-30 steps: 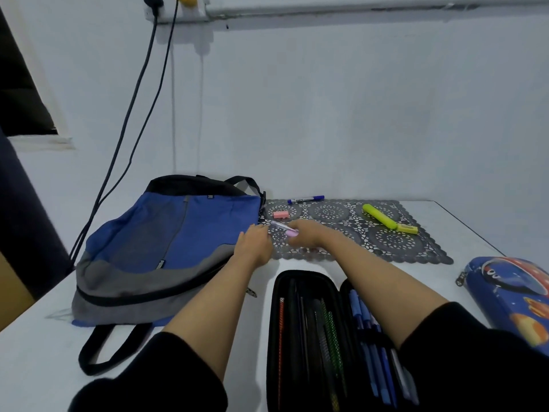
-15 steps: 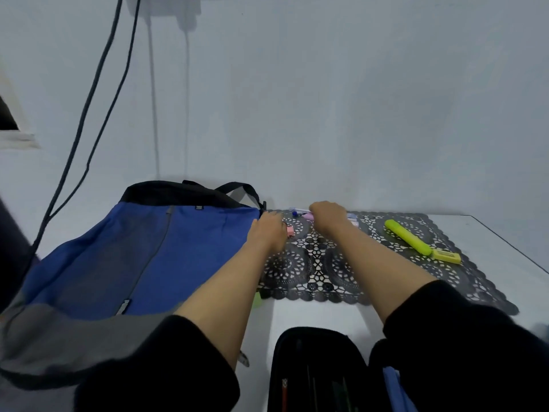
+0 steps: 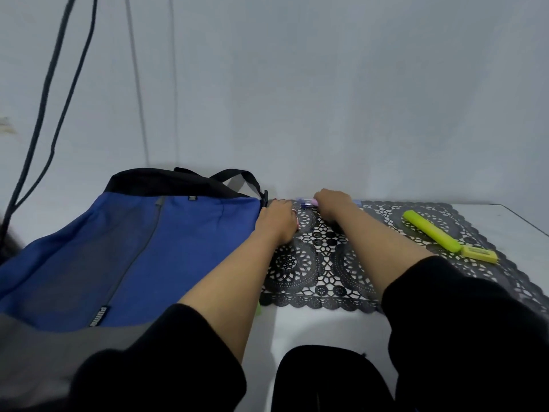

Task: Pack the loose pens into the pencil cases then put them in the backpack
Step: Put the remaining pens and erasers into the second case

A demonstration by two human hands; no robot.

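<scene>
My right hand [image 3: 332, 205] is at the back edge of the black lace mat [image 3: 326, 263] and grips a purple pen [image 3: 312, 201]. The pen's end sticks out left of the fist, beside a blue pen [image 3: 306, 206] lying against the wall. My left hand [image 3: 277, 223] is at the mat's left edge with its fingers curled over a small pink eraser [image 3: 296, 223], which is mostly hidden. The blue and grey backpack [image 3: 148, 248] lies flat on the left. Only the top edge of the black pencil case [image 3: 320, 379] shows at the bottom.
A yellow highlighter [image 3: 427, 230] and its cap [image 3: 479, 253] lie on the right part of the mat. Two dark cables [image 3: 50, 114] hang down the wall at the left. The white table [image 3: 523, 221] ends at the right edge.
Both hands have reached further back on the mat: the right, with the purple pen, to the blue pen by the wall, the left onto the pink eraser. The view tilted up, hiding most of the pencil case.
</scene>
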